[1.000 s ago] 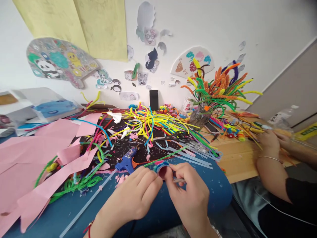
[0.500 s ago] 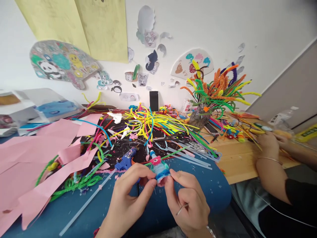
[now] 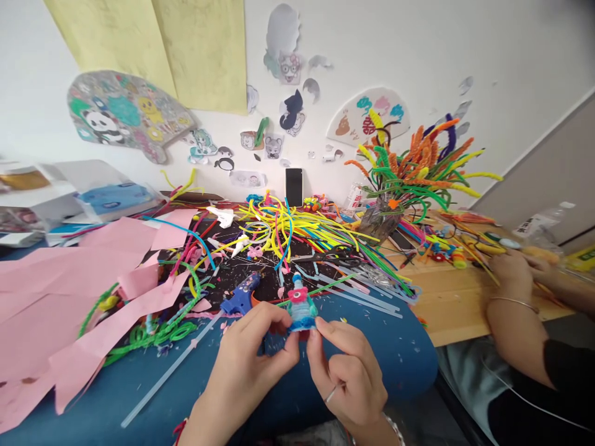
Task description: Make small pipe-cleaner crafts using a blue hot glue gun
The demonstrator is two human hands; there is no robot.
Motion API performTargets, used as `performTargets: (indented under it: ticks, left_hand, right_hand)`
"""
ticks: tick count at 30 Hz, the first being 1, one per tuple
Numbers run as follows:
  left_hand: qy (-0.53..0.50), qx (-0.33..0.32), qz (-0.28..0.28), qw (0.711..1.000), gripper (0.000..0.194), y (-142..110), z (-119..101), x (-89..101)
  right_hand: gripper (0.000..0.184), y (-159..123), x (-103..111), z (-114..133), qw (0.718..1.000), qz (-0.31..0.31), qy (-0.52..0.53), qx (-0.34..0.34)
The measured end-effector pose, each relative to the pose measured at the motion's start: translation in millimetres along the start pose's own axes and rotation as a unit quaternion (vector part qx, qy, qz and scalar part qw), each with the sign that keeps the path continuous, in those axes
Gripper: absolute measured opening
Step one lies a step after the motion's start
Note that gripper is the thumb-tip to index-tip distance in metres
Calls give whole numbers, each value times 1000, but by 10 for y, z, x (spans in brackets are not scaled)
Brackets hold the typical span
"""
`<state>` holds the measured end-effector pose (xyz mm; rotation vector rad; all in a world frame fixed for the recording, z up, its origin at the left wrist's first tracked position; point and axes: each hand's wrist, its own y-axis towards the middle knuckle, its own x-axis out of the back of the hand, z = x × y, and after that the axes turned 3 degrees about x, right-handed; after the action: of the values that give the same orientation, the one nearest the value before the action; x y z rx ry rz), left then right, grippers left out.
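Between my two hands is a small pipe-cleaner figure (image 3: pixel 302 311), light blue with a darker blue lower rim, a pink patch with an eye-like dot and a narrow top. My left hand (image 3: pixel 253 353) pinches its lower left edge with thumb and forefinger. On the lower right edge, the thumb and forefinger of my right hand (image 3: pixel 348 365) close, while the other fingers curl in. A thin metallic item, perhaps a ring, shows at my right fingers. Just behind the figure, a blue glue gun (image 3: pixel 242 297) lies with a long translucent glue stick (image 3: pixel 171 370) by it.
Pink paper sheets (image 3: pixel 93 266) cover the left side. Yellow pipe cleaners (image 3: pixel 297 226) pile up behind, near a phone (image 3: pixel 294 187) leaning on the wall. A vase (image 3: pixel 380 220) holds colourful stems. At right, another person's hands (image 3: pixel 511 269) work over a wooden table (image 3: pixel 446 297).
The figure has tipped more upright, so its pinkish underside no longer shows. Both hands still hold it. The whole view has shifted slightly.
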<state>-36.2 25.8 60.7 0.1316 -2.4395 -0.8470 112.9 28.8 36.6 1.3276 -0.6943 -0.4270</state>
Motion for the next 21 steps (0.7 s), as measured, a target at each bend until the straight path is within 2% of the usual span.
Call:
performTargets:
  ticks: [4,12,18,21]
  left_hand:
    - [44,-24,-35,998,12,-10,7,-44]
    - [39,-57,-92,993,16,-45,27,-138]
    - [66,-74,-112,989,15,-87,54,-180]
    - [111,-107,-126,980,15,-103,95,-198]
  right_hand:
    - [38,-8,-53,24,1000,-3,8,-5]
    - [39,-25,-149,27,996,-28,12,-87]
    - [37,0,-161,43,995,-22,-25,-92]
    - [38,11,-155,54,996,-10,-24,-86]
